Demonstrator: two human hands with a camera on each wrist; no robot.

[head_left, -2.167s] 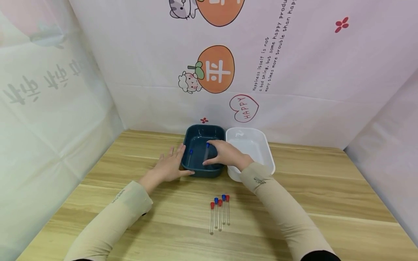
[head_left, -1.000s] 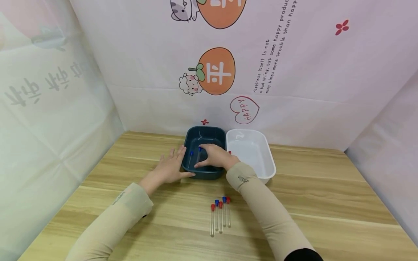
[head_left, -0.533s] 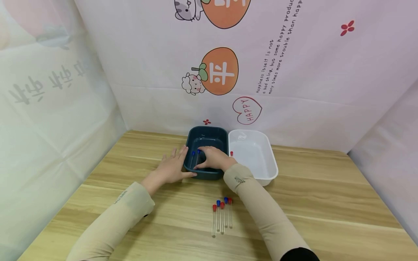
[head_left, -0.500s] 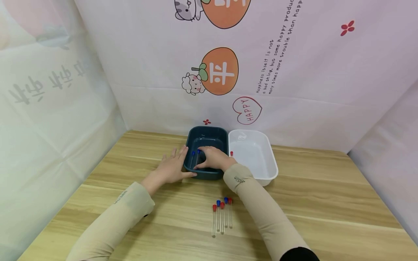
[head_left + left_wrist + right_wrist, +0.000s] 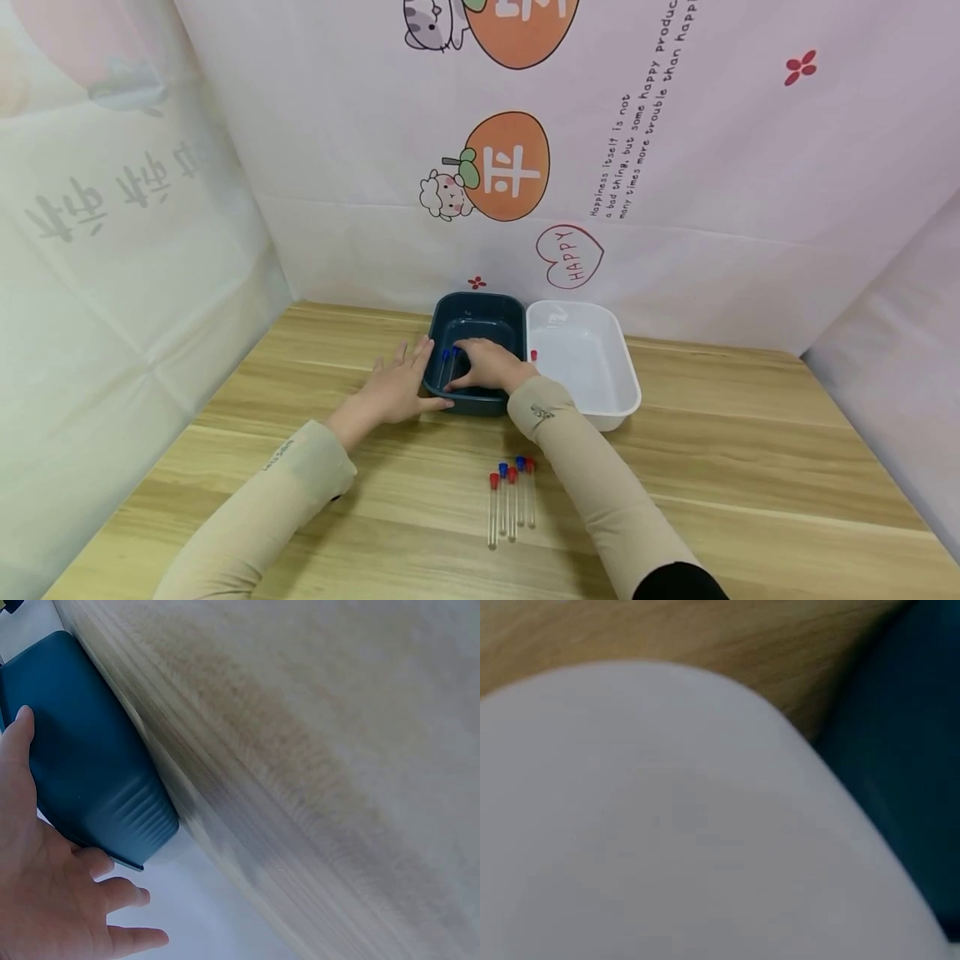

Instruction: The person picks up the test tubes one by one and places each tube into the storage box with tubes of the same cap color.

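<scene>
Your left hand (image 5: 392, 390) rests its straight, spread fingers against the dark box (image 5: 476, 407), while your right hand's (image 5: 491, 365) fingers curve inside it over a blue-capped tube (image 5: 454, 356) between thumb and forefinger, whether gripping it I cannot tell.

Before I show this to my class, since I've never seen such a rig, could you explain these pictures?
There is no machine here: these are a person's bare left hand and right hand. The wide view comes from a camera worn on the head, the close ones from a camera on each wrist. On the wooden table lie five capped test tubes; beyond them stand a dark bin and a white bin. The left hand rests against the dark bin. The right hand reaches inside it, where two blue-capped tubes lie; whether it grips one is unclear. A red cap shows in the white bin.
</scene>
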